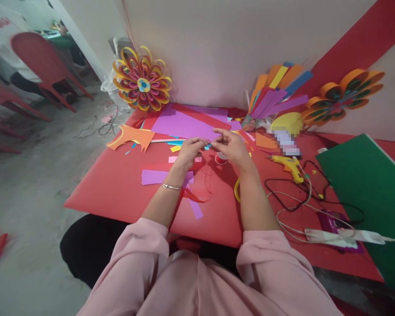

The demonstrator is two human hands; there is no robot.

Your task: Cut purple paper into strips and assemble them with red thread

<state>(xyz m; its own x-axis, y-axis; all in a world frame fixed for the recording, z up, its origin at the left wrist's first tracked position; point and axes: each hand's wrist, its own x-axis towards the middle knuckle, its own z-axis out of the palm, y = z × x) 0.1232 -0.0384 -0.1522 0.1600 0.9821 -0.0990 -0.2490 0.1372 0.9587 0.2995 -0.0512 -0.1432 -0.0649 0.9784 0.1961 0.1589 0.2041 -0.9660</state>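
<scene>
Above the middle of the red table, my left hand [191, 152] and my right hand [233, 148] meet at the fingertips. Both are closed in a pinch, seemingly on fine red thread [210, 177] that hangs in thin loops below them; the exact grip is too small to see. A red thread spool [221, 159] stands under my right hand. Beside my left wrist lies a red thread tassel [195, 195]. Purple paper strips [154, 177] lie to the left of that wrist, and a yellow ring [237, 189] is partly hidden by my right forearm.
A yellow glue gun [289, 166], tangled cables and a green board [365, 188] occupy the right side. Paper flowers [143, 83] lean at the wall, with a bundle of coloured strips [276, 90]. An orange cut-out [131, 138] lies left. Red chairs [41, 59] stand beyond.
</scene>
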